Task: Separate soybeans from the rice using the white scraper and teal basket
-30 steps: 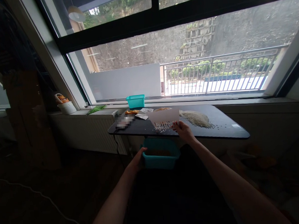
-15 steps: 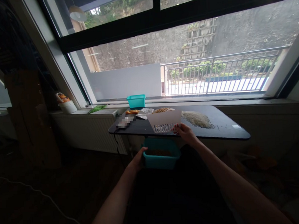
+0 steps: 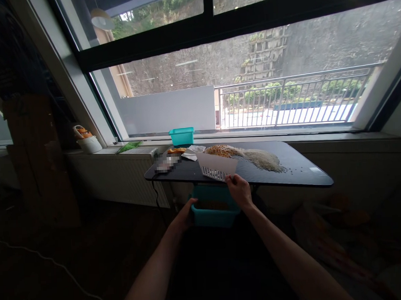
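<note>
Left hand (image 3: 187,212) gripping left rim of teal tub (image 3: 215,218), thumb over top; tub just below front edge of table (image 3: 301,175), contents too dim to call. White slotted scoop (image 3: 217,161) tilted over table near front edge, yellow kernels (image 3: 219,151) heaped behind. Right hand (image 3: 239,190) pinching scoop's near right corner, kinda iffy: could twist, spilling anything loose off front edge. Pale grain pile (image 3: 263,159) toward right end; sloppy swipe might mix heaps.

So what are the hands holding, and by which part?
The right hand holds the white slotted sheet by its near right corner; the left hand grips the lower teal bin by its left end.
</note>
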A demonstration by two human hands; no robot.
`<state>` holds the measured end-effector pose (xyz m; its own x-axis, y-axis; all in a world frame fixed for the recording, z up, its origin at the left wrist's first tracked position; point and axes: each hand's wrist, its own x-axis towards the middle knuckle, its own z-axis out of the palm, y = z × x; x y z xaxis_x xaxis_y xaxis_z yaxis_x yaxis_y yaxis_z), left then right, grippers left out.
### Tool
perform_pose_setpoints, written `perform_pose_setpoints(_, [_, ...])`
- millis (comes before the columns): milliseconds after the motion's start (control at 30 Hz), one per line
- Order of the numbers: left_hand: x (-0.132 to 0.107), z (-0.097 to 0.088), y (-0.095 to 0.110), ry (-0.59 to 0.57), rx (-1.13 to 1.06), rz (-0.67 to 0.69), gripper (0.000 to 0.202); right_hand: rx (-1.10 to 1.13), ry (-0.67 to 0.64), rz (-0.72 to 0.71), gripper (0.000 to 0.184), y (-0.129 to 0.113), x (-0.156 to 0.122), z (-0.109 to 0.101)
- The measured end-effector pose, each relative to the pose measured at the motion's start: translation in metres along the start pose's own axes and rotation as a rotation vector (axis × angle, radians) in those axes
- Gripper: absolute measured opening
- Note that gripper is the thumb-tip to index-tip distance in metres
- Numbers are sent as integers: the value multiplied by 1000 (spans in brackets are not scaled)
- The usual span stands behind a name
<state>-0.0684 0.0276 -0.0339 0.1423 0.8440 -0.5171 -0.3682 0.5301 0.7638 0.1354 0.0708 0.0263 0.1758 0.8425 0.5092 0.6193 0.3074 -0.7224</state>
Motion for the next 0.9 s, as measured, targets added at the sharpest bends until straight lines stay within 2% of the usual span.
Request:
perform_pose_setpoints(267, [-2,0,0,-43,1,28,42,-161,45,-44,32,13,12,-24])
perform_pose_setpoints(433, [-6,4,2,-37,18,20,41,-181,51,-77,35,18,29,-30])
perform_pose_setpoints(900, [0,-1,-1,-40,17,1,40,-59,-63,-130,33,-2,67,9])
